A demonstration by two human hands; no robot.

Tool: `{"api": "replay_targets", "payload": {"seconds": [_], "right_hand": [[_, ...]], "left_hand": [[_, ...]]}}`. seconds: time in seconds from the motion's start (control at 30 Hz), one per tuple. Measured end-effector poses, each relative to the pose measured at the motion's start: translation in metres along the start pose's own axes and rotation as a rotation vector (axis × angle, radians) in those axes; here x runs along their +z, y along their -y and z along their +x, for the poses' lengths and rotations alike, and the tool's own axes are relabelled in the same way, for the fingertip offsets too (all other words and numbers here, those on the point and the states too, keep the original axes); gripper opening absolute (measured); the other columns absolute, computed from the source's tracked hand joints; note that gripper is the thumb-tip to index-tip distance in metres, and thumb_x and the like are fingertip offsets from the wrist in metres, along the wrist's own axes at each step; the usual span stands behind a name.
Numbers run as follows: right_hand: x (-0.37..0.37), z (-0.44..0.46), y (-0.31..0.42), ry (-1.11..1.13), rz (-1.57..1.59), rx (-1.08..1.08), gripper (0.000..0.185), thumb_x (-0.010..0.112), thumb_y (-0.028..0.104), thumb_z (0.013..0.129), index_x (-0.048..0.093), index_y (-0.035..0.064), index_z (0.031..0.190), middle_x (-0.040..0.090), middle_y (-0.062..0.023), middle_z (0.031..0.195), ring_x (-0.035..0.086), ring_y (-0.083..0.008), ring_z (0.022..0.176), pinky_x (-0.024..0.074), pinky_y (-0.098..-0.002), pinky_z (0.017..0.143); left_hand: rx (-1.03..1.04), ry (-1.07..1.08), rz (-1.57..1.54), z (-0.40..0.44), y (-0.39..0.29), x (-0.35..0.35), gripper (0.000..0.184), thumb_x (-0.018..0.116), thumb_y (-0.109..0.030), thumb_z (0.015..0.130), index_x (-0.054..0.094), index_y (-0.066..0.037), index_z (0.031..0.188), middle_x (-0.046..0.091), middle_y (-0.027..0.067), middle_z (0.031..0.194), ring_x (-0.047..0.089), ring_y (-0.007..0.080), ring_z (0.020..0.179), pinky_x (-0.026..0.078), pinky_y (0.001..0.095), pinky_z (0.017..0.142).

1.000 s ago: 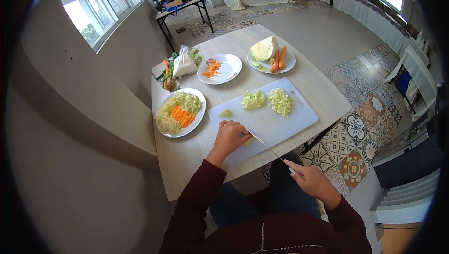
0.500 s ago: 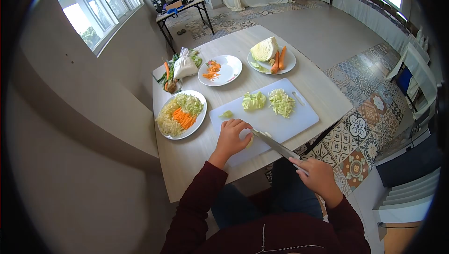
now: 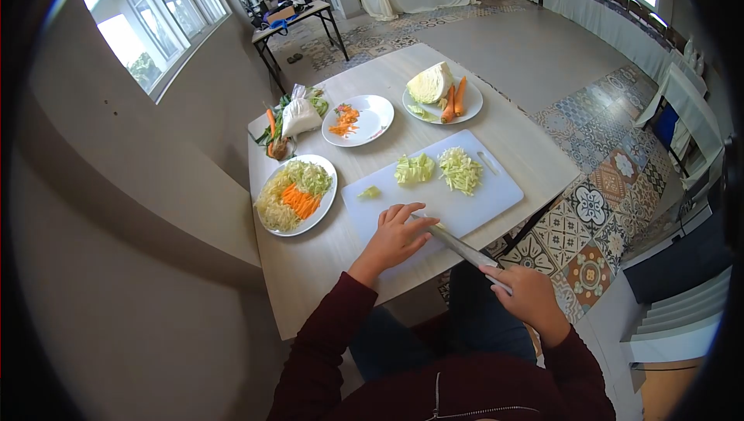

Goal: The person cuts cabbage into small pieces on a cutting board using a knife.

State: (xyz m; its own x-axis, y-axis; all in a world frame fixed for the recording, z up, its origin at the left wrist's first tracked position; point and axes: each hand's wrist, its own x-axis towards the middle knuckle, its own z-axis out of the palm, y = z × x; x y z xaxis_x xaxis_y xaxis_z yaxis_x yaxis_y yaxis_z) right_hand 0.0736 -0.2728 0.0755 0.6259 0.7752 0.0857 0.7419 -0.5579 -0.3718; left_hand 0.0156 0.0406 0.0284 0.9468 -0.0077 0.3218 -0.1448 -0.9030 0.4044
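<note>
My right hand (image 3: 525,291) is closed round the handle of a knife (image 3: 463,249), whose blade points up and left over the near edge of the white cutting board (image 3: 480,208). My left hand (image 3: 397,237) is at the blade's tip, fingers apart and stretched over the board; what lies under them is mostly hidden. On the board are a stack of cut cabbage pieces (image 3: 415,168), a heap of shredded cabbage (image 3: 460,171) and a small cabbage scrap (image 3: 370,192).
Left of the board, a plate (image 3: 332,198) holds shredded vegetables. Farther back stand a plate with carrot bits (image 3: 376,120), a plate with cabbage and carrots (image 3: 473,105), and a white bag (image 3: 301,116) among vegetables. A wall (image 3: 178,181) rises at the left.
My left hand's fingers have spread and reached right, toward the blade. The knife has swung from edge-on to showing its flat side. The view has shifted slightly.
</note>
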Motion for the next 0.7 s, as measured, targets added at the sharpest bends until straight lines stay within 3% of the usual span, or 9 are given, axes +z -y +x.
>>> {"api": "replay_targets", "payload": {"seconds": [0.13, 0.33, 0.37, 0.47, 0.5, 0.6, 0.7], "right_hand": [[-0.002, -0.001, 0.001, 0.013, 0.015, 0.003, 0.045, 0.07, 0.024, 0.087, 0.066, 0.0357, 0.13, 0.06, -0.0041, 0.076, 0.065, -0.0267, 0.069, 0.0529, -0.0408, 0.062], [-0.019, -0.006, -0.007, 0.028, 0.113, -0.006, 0.043, 0.071, 0.025, 0.086, 0.069, 0.0329, 0.127, 0.068, -0.0068, 0.079, 0.067, -0.0292, 0.074, 0.0538, -0.041, 0.066], [-0.021, -0.007, -0.009, 0.031, 0.129, 0.008, 0.042, 0.071, 0.025, 0.085, 0.069, 0.0322, 0.127, 0.069, -0.0073, 0.08, 0.068, -0.0296, 0.075, 0.054, -0.041, 0.067], [-0.027, -0.009, -0.019, 0.043, 0.143, -0.001, 0.041, 0.072, 0.026, 0.085, 0.07, 0.0306, 0.126, 0.071, -0.0081, 0.082, 0.068, -0.0304, 0.077, 0.0542, -0.0413, 0.07], [-0.029, -0.009, -0.021, 0.047, 0.144, -0.012, 0.041, 0.072, 0.026, 0.085, 0.07, 0.0302, 0.126, 0.072, -0.0082, 0.082, 0.068, -0.0306, 0.077, 0.0542, -0.0414, 0.07], [-0.04, -0.008, -0.018, 0.082, 0.098, 0.024, 0.041, 0.072, 0.026, 0.085, 0.07, 0.0297, 0.126, 0.072, -0.0086, 0.083, 0.068, -0.0301, 0.077, 0.0543, -0.0413, 0.071], [-0.038, -0.006, -0.018, 0.068, 0.162, 0.033, 0.04, 0.071, 0.026, 0.086, 0.071, 0.0295, 0.126, 0.073, -0.0088, 0.085, 0.068, -0.0305, 0.078, 0.0542, -0.041, 0.071]], "left_hand": [[-0.011, -0.025, 0.083, -0.002, -0.002, 0.005, 0.03, 0.065, -0.027, 0.095, 0.07, -0.024, 0.124, 0.05, 0.0078, 0.145, 0.046, 0.0311, 0.129, 0.032, 0.0455, 0.109], [-0.144, -0.132, -0.013, 0.0, 0.012, -0.006, 0.029, 0.068, -0.025, 0.092, 0.069, -0.017, 0.119, 0.057, 0.0089, 0.134, 0.05, 0.0307, 0.125, 0.035, 0.0441, 0.105], [-0.152, -0.238, -0.022, 0.002, 0.015, -0.006, 0.02, 0.071, -0.021, 0.088, 0.07, -0.012, 0.106, 0.066, 0.0075, 0.114, 0.059, 0.027, 0.112, 0.04, 0.0431, 0.099], [-0.297, -0.105, -0.054, -0.001, 0.029, -0.014, 0.014, 0.074, -0.02, 0.085, 0.068, -0.01, 0.092, 0.069, 0.0048, 0.094, 0.064, 0.0242, 0.095, 0.042, 0.0444, 0.094], [-0.254, -0.165, -0.075, 0.002, 0.03, -0.013, 0.018, 0.078, -0.022, 0.079, 0.065, -0.009, 0.079, 0.067, 0.0045, 0.077, 0.065, 0.0239, 0.079, 0.048, 0.0425, 0.082], [-0.264, -0.054, -0.134, -0.002, 0.027, -0.016, 0.022, 0.082, -0.023, 0.075, 0.066, -0.008, 0.075, 0.066, 0.0065, 0.073, 0.065, 0.0254, 0.074, 0.051, 0.0389, 0.069], [-0.186, -0.074, -0.128, -0.001, 0.026, -0.015, 0.026, 0.085, -0.023, 0.073, 0.066, -0.006, 0.075, 0.064, 0.0081, 0.071, 0.063, 0.0236, 0.069, 0.052, 0.0355, 0.064]]}}
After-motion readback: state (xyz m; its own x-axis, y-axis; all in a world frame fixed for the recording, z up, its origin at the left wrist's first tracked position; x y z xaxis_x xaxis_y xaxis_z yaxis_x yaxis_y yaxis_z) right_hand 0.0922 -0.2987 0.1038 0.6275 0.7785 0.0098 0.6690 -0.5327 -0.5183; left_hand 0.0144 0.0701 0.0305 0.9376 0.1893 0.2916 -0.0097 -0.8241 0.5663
